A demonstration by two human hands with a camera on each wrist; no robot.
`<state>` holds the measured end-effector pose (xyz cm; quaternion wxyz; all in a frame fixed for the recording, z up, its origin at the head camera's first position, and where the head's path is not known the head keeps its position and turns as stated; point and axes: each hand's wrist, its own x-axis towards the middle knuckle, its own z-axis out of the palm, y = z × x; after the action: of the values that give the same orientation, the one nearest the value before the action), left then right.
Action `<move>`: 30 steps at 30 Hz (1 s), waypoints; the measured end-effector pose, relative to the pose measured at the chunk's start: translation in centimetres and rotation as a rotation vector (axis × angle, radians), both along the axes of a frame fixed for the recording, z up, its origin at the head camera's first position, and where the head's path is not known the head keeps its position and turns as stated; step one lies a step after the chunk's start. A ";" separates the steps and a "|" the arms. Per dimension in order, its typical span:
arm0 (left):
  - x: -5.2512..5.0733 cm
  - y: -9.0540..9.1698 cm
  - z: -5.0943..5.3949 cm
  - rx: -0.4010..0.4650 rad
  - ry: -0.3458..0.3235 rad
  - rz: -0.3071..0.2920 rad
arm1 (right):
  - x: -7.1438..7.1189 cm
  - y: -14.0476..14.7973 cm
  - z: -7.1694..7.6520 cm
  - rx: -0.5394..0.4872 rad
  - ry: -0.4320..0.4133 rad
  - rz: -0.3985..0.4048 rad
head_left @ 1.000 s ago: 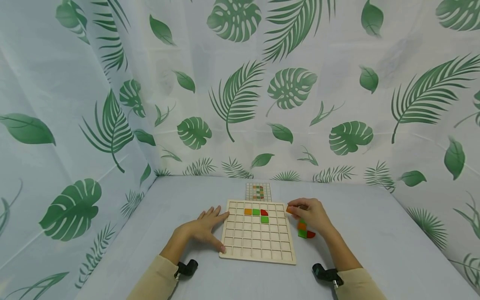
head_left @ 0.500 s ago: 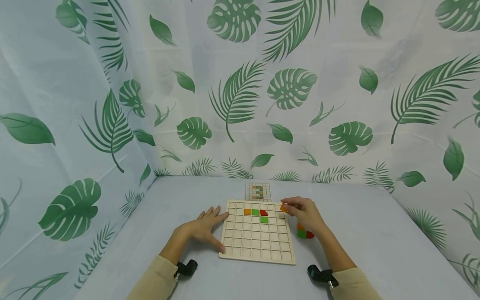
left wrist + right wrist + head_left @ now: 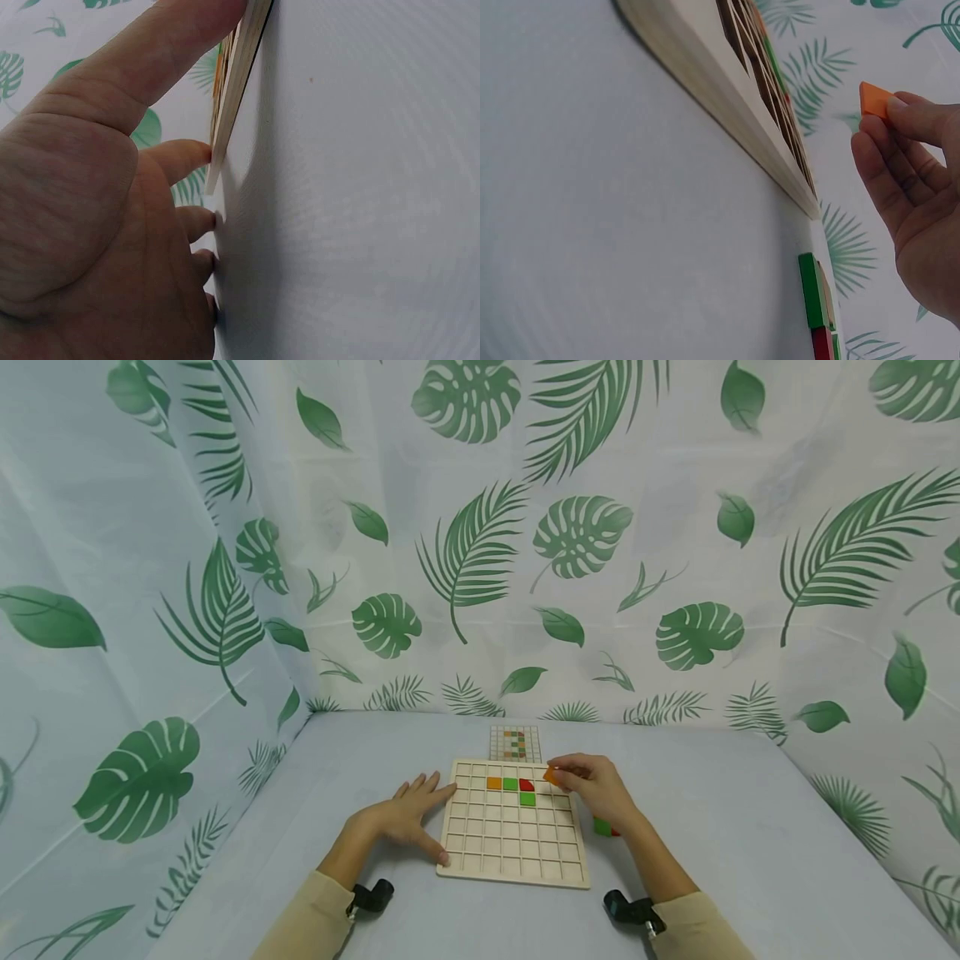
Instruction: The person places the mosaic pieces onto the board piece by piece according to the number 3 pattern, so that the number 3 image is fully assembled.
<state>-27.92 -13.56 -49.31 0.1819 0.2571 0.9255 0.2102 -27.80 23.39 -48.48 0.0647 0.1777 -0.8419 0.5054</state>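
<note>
A wooden grid board (image 3: 510, 843) lies on the table with an orange tile (image 3: 493, 783), a green tile (image 3: 510, 784) and a red rounded tile (image 3: 527, 785) in one row. Another green tile (image 3: 528, 799) sits below the red one. My left hand (image 3: 405, 818) rests at the board's left edge, fingers spread, thumb on the near corner. Between thumb and fingertips my right hand (image 3: 597, 785) pinches an orange tile (image 3: 874, 100), raised over the board's upper right part. Its far side is hidden by the fingers.
Behind the board lies a pattern card (image 3: 514, 743) with a printed coloured grid. Loose tiles, among them a green tile (image 3: 814, 289) and a red tile (image 3: 822, 343), lie right of the board, partly hidden by my right forearm. A leaf-print curtain (image 3: 480, 560) hangs behind the table.
My right hand has moved left with the orange tile, from beside the board's right edge to over its upper right squares. The left hand has stayed in place.
</note>
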 end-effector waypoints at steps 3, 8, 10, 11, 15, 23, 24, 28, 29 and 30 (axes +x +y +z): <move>0.0 0.0 0.0 0.005 -0.002 -0.004 | -0.1 -0.5 0.0 -0.029 0.000 0.035; -0.1 -0.1 -0.1 0.010 0.000 -0.007 | -0.4 -1.0 -0.4 -0.046 -0.008 0.071; -0.1 -0.1 -0.2 0.009 0.001 -0.008 | -0.4 -1.2 -0.4 -0.045 -0.020 0.070; -0.1 -0.1 -0.2 0.009 0.000 -0.009 | -0.4 -1.3 -0.4 -0.043 -0.022 0.068; 0.0 -0.1 -0.2 0.009 0.003 -0.013 | -0.4 -1.5 -0.5 -0.033 -0.034 0.056; 0.0 -0.2 -0.2 0.007 0.000 -0.015 | -0.3 -1.8 -0.5 0.013 -0.055 0.037; 0.0 -0.2 -0.2 0.008 0.001 -0.016 | -0.2 -1.9 -0.5 0.020 -0.057 0.035; 0.0 -0.2 -0.2 0.009 0.003 -0.015 | -0.3 -1.9 -0.5 0.051 -0.054 0.038; 0.0 -0.2 -0.2 0.008 0.004 -0.015 | -0.3 -1.9 -0.6 0.056 -0.052 0.043; 0.0 -0.2 -0.2 0.005 0.003 -0.015 | -0.3 -1.9 -0.6 0.061 -0.048 0.051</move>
<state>-27.94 -13.78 -49.52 0.1813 0.2650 0.9233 0.2109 -28.11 21.51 -49.10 0.0260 0.1890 -0.8534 0.4851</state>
